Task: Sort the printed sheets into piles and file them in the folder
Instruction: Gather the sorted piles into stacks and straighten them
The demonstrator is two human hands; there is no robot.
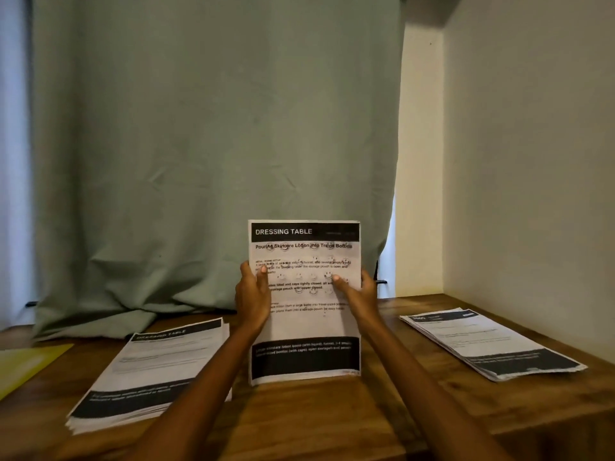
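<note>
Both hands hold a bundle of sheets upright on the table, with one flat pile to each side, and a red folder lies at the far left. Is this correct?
Not fully: the folder at the far left is yellow, not red, as the head view shows. The rest holds: the left hand and right hand hold the bundle upright, between the left pile and right pile.

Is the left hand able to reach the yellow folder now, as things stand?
Probably not at once. The left hand grips the upright sheets together with the right hand. The yellow folder lies at the far left, beyond the left pile; nothing blocks the way.
</note>
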